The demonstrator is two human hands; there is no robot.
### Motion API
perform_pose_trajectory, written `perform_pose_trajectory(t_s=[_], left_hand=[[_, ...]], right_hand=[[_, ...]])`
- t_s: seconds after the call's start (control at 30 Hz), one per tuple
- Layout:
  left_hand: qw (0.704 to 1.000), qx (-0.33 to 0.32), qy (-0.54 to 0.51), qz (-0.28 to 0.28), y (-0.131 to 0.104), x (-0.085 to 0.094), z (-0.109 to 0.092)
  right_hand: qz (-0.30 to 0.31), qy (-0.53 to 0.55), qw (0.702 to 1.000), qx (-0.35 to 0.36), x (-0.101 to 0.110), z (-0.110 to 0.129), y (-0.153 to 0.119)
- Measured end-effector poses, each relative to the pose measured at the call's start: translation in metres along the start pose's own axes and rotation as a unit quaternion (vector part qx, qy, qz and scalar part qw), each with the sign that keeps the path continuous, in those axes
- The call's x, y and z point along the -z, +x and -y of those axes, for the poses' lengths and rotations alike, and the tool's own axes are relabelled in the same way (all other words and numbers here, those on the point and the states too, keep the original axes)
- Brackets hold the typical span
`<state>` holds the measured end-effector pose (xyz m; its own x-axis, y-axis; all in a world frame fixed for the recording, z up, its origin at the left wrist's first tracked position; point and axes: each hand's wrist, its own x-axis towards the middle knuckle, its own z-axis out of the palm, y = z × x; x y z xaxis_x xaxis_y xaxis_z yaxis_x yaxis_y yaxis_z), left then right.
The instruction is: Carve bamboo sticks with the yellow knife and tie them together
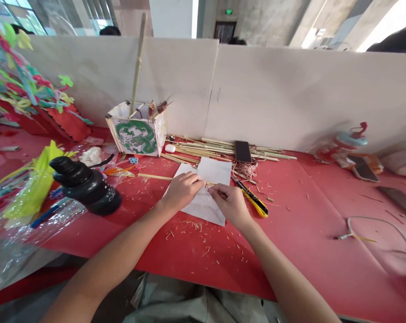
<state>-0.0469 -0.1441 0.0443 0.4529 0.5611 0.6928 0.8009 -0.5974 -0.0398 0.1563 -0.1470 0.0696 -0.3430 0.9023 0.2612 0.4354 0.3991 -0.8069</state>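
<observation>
My left hand (183, 190) is closed, thumb and fingers pinching a thin bamboo stick (154, 176) that sticks out to the left, roughly level. Close by on the right, my right hand (232, 205) is also closed, its fingertips pinching what looks like a thin reddish string (207, 184) at the stick. The fingers partly hide that spot. Both hands are over white paper sheets (216, 168) on the red table (290, 242). Just right of my right hand lies a yellow and black utility knife (255, 200).
Behind the paper lie bamboo strips (196, 149), a phone (243, 151) and tangled string (246, 170). A dragon-painted box (137, 137) holds sticks and tools. A black bottle (88, 186) stands left, near pipe cleaners (24, 85). A cable (371, 219) lies right; a white partition (290, 89) runs behind.
</observation>
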Motion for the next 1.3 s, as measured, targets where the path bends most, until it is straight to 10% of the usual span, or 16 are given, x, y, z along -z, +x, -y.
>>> perform_pose_trajectory(t_s=[0.3,0.83,1.13,1.3], left_hand=[[0.999,-0.015,-0.031,0.026,0.000,0.001,0.002],[0.994,-0.066,-0.024,0.085,0.001,-0.002,-0.008],[0.997,0.062,-0.013,-0.039,-0.003,0.001,-0.001],[0.992,0.062,-0.055,-0.092,-0.001,0.005,-0.005]], right_hand=[[-0.096,0.027,0.992,-0.073,0.016,-0.023,0.017],[-0.106,-0.191,0.976,0.015,0.005,-0.020,0.007],[-0.044,-0.126,0.990,0.050,-0.027,-0.008,-0.010],[-0.046,0.080,0.995,-0.028,-0.029,-0.013,-0.003]])
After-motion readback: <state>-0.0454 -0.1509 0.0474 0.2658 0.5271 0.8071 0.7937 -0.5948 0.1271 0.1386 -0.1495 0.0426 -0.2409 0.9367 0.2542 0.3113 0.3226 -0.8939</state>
